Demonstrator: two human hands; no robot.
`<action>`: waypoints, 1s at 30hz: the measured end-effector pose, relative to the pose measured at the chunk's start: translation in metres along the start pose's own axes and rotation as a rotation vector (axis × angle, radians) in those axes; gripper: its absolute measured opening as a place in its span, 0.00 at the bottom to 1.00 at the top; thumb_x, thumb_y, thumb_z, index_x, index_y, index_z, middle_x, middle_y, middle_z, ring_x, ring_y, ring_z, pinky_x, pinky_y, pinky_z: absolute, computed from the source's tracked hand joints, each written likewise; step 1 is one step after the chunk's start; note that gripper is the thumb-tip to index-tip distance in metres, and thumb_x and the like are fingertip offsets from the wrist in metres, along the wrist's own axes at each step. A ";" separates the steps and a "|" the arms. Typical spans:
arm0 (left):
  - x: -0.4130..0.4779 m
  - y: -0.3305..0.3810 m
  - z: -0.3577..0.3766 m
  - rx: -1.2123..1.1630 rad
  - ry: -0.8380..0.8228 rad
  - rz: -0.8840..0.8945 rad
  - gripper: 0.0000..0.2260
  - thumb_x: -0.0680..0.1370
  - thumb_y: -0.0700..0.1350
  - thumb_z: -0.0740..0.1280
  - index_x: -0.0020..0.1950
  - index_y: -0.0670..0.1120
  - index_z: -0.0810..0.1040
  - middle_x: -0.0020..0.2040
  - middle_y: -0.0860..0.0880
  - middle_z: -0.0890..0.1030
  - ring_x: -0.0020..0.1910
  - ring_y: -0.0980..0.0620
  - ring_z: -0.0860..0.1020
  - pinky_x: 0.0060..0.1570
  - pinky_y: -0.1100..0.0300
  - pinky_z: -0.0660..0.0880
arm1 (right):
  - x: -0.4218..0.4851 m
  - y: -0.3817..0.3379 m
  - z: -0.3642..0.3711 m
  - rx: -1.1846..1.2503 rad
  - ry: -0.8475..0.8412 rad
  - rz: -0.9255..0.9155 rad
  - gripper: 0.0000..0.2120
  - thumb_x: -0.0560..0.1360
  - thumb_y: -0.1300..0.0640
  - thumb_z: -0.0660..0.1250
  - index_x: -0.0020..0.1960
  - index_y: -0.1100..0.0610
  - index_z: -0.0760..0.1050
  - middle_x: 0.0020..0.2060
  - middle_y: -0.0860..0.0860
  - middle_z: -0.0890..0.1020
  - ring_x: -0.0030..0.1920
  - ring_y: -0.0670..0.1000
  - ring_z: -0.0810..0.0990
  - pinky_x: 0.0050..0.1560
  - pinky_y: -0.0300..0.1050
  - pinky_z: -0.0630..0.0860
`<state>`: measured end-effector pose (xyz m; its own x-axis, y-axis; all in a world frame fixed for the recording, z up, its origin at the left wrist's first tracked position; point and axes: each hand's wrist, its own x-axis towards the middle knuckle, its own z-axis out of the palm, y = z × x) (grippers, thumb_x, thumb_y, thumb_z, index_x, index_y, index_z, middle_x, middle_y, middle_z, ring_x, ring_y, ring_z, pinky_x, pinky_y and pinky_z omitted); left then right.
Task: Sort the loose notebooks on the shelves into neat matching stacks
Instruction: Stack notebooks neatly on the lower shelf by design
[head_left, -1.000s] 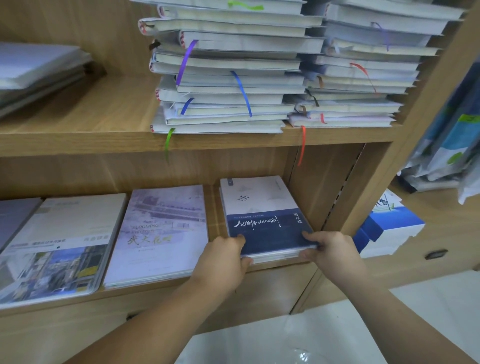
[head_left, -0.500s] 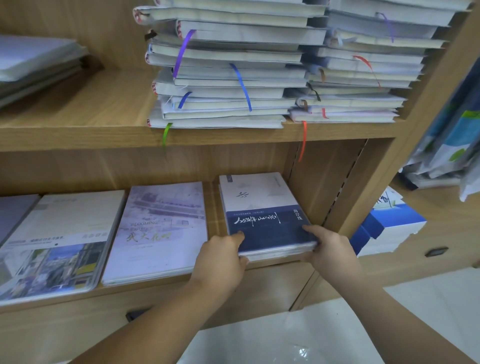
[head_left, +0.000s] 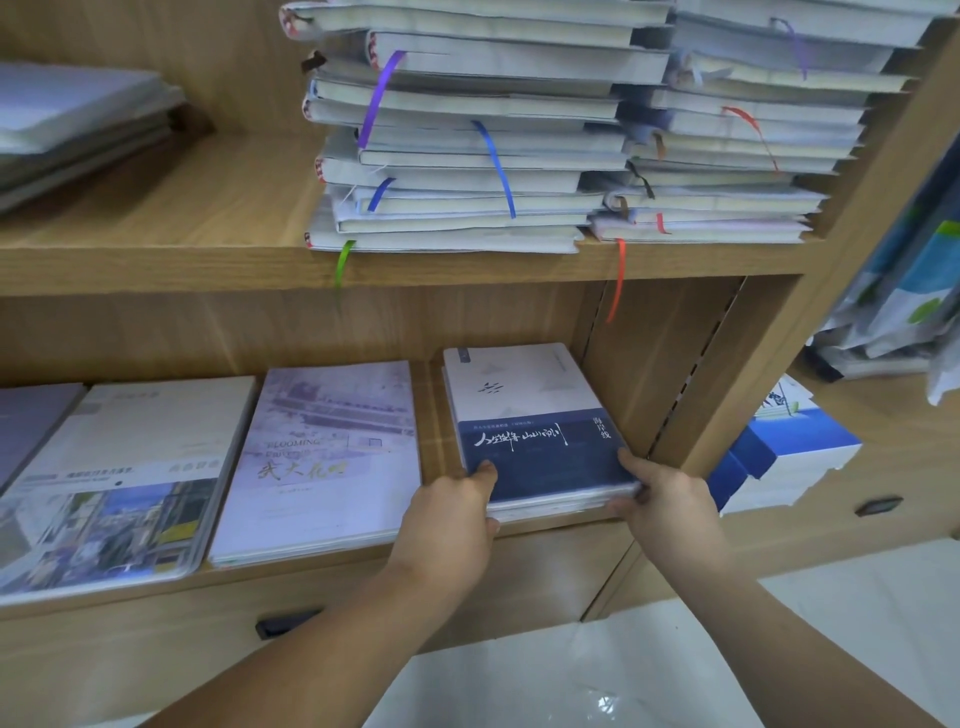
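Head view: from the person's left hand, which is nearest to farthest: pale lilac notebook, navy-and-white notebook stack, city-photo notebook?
1. Navy-and-white notebook stack, gripped by the left hand.
2. Pale lilac notebook, just to its left.
3. City-photo notebook, far left.

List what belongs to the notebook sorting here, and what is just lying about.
Job: navy-and-white notebook stack, gripped by left hand and right hand; lilac notebook stack; photo-cover notebook stack; ribbon-marked notebooks on the upper shelf.
Lying about: blue-and-white packs; patterned packages; drawer handle.
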<state>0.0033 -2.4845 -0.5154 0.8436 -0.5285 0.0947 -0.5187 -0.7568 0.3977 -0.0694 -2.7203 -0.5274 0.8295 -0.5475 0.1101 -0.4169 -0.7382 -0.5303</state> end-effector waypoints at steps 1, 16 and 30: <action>0.000 0.000 0.000 0.006 0.002 0.001 0.27 0.81 0.47 0.66 0.79 0.50 0.64 0.57 0.48 0.80 0.55 0.45 0.79 0.56 0.52 0.77 | 0.000 0.000 0.000 -0.007 -0.002 -0.003 0.29 0.73 0.56 0.77 0.72 0.47 0.75 0.49 0.54 0.83 0.50 0.56 0.80 0.52 0.52 0.80; -0.047 -0.020 -0.043 -0.221 0.081 0.071 0.09 0.75 0.45 0.71 0.40 0.52 0.72 0.36 0.57 0.74 0.38 0.56 0.72 0.38 0.60 0.67 | -0.037 -0.068 -0.049 -0.287 0.022 -0.163 0.19 0.77 0.52 0.71 0.67 0.46 0.77 0.54 0.48 0.79 0.52 0.51 0.79 0.48 0.48 0.80; -0.101 -0.153 -0.111 -0.044 0.069 -0.272 0.16 0.76 0.49 0.73 0.61 0.47 0.77 0.62 0.48 0.74 0.58 0.45 0.79 0.55 0.54 0.77 | -0.083 -0.209 0.050 -0.192 -0.289 -0.313 0.35 0.72 0.41 0.74 0.74 0.51 0.69 0.69 0.52 0.75 0.68 0.55 0.73 0.65 0.49 0.73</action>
<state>0.0133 -2.2722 -0.4842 0.9594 -0.2793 0.0403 -0.2663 -0.8490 0.4563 -0.0328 -2.5009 -0.4680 0.9845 -0.1748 -0.0137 -0.1690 -0.9250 -0.3404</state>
